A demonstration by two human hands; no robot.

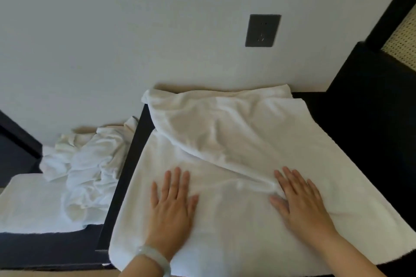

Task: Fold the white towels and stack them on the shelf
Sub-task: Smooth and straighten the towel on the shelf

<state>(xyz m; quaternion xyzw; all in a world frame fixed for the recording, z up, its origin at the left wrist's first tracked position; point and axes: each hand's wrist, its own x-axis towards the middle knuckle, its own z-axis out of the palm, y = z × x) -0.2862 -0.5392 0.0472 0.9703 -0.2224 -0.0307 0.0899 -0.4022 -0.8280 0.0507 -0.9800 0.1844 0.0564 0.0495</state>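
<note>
Likely hotel room: dark wood furniture [360, 119], white towels [225, 153], grey wall socket [262, 30].

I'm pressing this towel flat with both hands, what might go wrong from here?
The far half of the towel lies rumpled and skewed, so folding now may trap creases. Its near edge seems to overhang the dark top, so it may slide off once the left hand and right hand lift.

Plain white wall [112, 29], evenly lit, with a dark socket [262, 30]; right of the socket, black furniture [369, 87] and a cane panel [403, 38].
</note>
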